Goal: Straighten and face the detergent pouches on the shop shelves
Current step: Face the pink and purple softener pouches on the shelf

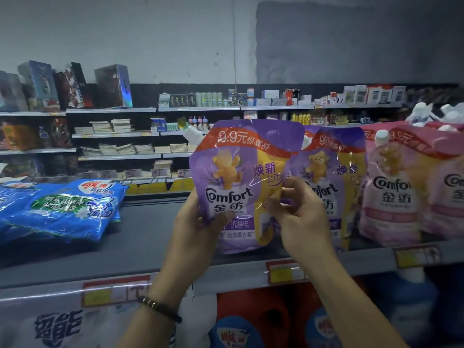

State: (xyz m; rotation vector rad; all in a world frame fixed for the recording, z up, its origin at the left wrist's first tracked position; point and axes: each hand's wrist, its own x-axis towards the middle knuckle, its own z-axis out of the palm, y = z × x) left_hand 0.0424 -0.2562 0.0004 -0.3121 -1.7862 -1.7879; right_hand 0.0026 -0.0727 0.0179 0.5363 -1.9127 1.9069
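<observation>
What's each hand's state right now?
The left hand is closed, holding the purple pouch at its lower left edge.
The right hand is closed, pinching the same pouch at its lower right edge.

1. The scene was dim and bluish, and the wall [125,33] was grey and murky, darker at the right.
2. Glare streaked the glossy purple pouch [241,177] and the blue bags [62,209].
3. The far shelves [200,109] were soft, their labels unreadable.
4. Wide-angle distortion bowed the near shelf edge [75,285]; the pink pouches [391,197] at the right were smeared.
</observation>
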